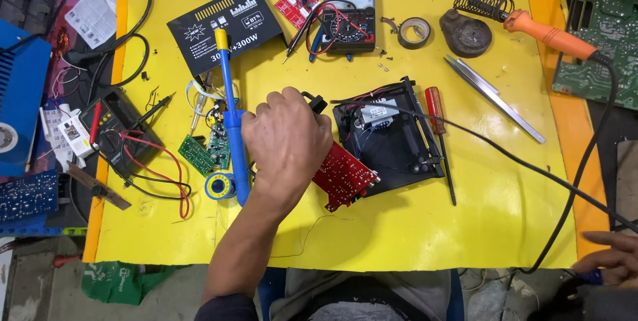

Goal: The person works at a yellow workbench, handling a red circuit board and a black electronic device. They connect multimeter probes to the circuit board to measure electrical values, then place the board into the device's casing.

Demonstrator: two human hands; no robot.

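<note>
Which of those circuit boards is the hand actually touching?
The red circuit board leaning on the black case. The left hand rests on its upper end; the small red board and green boards lie apart, untouched.

A matt yellow sheet, faintly creased and scuffed, is covering the desk (412, 228), and on it a red circuit board (345, 178) is showing a slightly glossy lacquered face beside a black plastic casing (392, 151) that is looking dull and smooth. The left hand (287, 141) is resting over the board, next to a glossy blue plastic desoldering pump (230, 105). Farther back, a pair of bare metal tweezers (495, 98) is gleaming, a soldering iron (548, 34) is showing a smooth orange plastic handle, and its coiled metal stand (468, 25) is looking dark and rough.
</note>
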